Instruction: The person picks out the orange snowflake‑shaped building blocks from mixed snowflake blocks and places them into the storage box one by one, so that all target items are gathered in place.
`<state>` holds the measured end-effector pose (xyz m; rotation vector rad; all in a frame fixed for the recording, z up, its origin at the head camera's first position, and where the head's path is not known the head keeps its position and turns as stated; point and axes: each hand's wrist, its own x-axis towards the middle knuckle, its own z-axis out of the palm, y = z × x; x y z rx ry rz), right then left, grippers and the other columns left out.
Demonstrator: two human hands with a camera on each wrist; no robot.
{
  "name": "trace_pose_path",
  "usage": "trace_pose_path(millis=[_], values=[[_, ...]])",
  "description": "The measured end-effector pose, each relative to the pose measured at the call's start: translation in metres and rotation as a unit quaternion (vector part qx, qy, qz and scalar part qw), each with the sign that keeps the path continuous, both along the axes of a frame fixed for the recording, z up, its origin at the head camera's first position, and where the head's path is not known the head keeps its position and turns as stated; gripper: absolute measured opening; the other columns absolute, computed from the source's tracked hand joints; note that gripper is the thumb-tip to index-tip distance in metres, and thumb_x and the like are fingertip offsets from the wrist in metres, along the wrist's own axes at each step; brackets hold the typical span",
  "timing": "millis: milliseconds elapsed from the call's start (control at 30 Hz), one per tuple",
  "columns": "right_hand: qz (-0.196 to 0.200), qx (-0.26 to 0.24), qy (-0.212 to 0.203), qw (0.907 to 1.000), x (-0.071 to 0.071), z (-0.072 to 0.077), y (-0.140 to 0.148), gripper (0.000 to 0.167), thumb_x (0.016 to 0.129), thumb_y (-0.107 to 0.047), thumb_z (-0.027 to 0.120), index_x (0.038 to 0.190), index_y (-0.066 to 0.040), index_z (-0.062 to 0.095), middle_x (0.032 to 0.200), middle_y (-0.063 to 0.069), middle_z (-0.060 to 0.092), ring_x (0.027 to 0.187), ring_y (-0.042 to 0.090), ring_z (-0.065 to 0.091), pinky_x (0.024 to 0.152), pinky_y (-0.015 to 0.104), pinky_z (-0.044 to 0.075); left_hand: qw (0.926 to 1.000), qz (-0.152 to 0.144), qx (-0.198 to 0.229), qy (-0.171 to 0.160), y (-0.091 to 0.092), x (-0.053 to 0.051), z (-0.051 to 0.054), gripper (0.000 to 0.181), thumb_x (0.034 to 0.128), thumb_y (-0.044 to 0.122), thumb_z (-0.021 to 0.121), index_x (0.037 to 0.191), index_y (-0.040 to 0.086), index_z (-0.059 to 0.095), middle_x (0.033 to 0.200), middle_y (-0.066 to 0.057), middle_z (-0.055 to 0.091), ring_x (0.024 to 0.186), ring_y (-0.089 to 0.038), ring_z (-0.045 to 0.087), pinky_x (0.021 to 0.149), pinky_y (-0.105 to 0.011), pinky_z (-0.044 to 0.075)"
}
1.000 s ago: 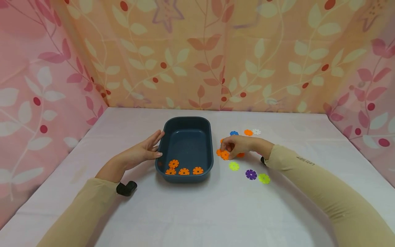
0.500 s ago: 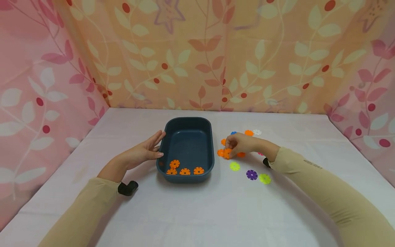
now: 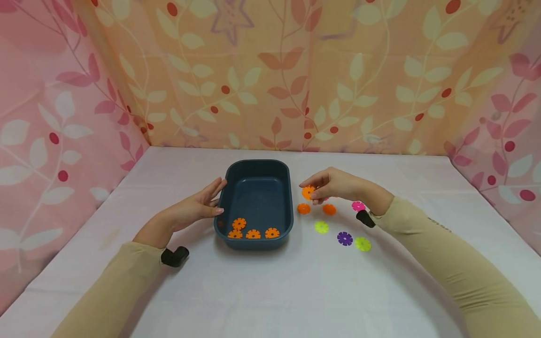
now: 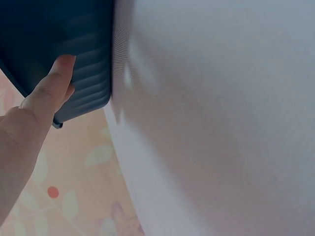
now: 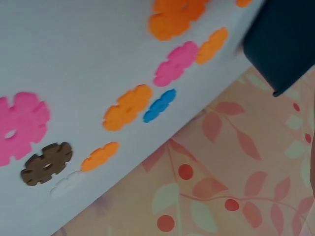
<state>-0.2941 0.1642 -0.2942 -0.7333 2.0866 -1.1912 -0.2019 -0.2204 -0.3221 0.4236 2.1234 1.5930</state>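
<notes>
My left hand [image 3: 196, 202] rests against the left wall of a dark blue rectangular tray [image 3: 258, 243], its fingers mostly straight. In the left wrist view, a finger [image 4: 49, 91] lies along the tray's outer side. My right hand [image 3: 338, 185], raised to the right of the tray, pinches an orange flower-shaped interlocking disc [image 3: 308, 192] between thumb and fingers. Below that hand, two other orange discs [image 3: 329, 209] lie on the white cloth. Several orange discs [image 3: 253, 234] are inside the tray at its near end.
Yellow-green discs [image 3: 321, 227] and a purple disc [image 3: 344, 238] lie nearer. Pink [image 5: 175, 64], blue [image 5: 160, 105], brown [image 5: 47, 163] and white [image 5: 66, 184] discs are spread toward the back. A patterned cloth wall [image 3: 270, 94] stands behind the table.
My right hand has lifted an orange disc from the cloth and moved up and away from the near pieces. The left hand keeps its place at the tray.
</notes>
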Motion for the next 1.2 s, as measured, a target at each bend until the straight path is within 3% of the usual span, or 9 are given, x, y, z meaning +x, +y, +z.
trace_pose_path(millis=[167, 400, 600, 800, 1000, 1200], values=[[0.0, -0.014, -0.008, 0.9999, 0.003, 0.008, -0.005, 0.047, 0.093, 0.002, 0.058, 0.138, 0.01, 0.047, 0.091, 0.012, 0.067, 0.097, 0.038, 0.066, 0.091, 0.04, 0.052, 1.0, 0.004, -0.002, -0.001, 0.0, 0.0, 0.0, 0.09, 0.0981, -0.001, 0.05, 0.153, 0.015, -0.019, 0.162, -0.004, -0.015, 0.144, -0.043, -0.006, 0.112, -0.059, 0.014], [0.02, -0.048, 0.007, 0.9986, 0.005, 0.012, -0.016, 0.045, 0.091, 0.002, 0.06, 0.134, 0.012, 0.051, 0.087, 0.015, 0.068, 0.09, 0.04, 0.067, 0.087, 0.044, 0.053, 0.9999, 0.008, -0.008, -0.003, 0.0, -0.002, -0.001, 0.091, 0.0978, 0.001, 0.052, 0.154, 0.016, -0.019, 0.162, -0.004, -0.014, 0.145, -0.043, -0.005, 0.112, -0.058, 0.014], [0.043, -0.073, 0.034, 0.9958, 0.004, 0.009, -0.034, 0.044, 0.088, 0.001, 0.065, 0.13, 0.012, 0.055, 0.078, 0.012, 0.064, 0.072, 0.026, 0.065, 0.076, 0.039, 0.056, 0.9999, 0.008, -0.01, 0.0, 0.0, -0.002, -0.001, 0.092, 0.0977, 0.002, 0.053, 0.154, 0.015, -0.018, 0.162, -0.005, -0.014, 0.145, -0.043, -0.004, 0.112, -0.059, 0.014], [0.045, -0.097, 0.046, 0.9932, 0.002, 0.0, -0.054, 0.043, 0.088, 0.003, 0.065, 0.129, 0.011, 0.056, 0.079, 0.013, 0.064, 0.073, 0.024, 0.069, 0.08, 0.041, 0.056, 1.0, 0.006, -0.004, -0.002, 0.0, -0.001, -0.001, 0.092, 0.0977, 0.001, 0.053, 0.153, 0.014, -0.019, 0.162, -0.006, -0.014, 0.144, -0.043, -0.004, 0.111, -0.059, 0.015], [0.058, -0.088, 0.044, 0.9934, -0.004, -0.003, -0.072, 0.041, 0.087, 0.002, 0.069, 0.126, 0.007, 0.059, 0.083, 0.011, 0.069, 0.083, 0.026, 0.07, 0.087, 0.039, 0.053, 1.0, 0.007, -0.004, -0.002, 0.0, -0.002, -0.001, 0.091, 0.0978, 0.001, 0.052, 0.153, 0.015, -0.019, 0.162, -0.005, -0.014, 0.145, -0.042, -0.004, 0.111, -0.059, 0.015], [0.122, -0.058, 0.027, 0.9904, -0.014, -0.006, -0.091, 0.034, 0.086, 0.005, 0.069, 0.119, 0.008, 0.061, 0.083, 0.009, 0.071, 0.084, 0.026, 0.07, 0.088, 0.039, 0.053, 1.0, 0.007, -0.003, -0.002, 0.0, -0.002, -0.002, 0.091, 0.0977, 0.0, 0.051, 0.153, 0.014, -0.018, 0.162, -0.005, -0.014, 0.145, -0.043, -0.004, 0.111, -0.059, 0.015]])
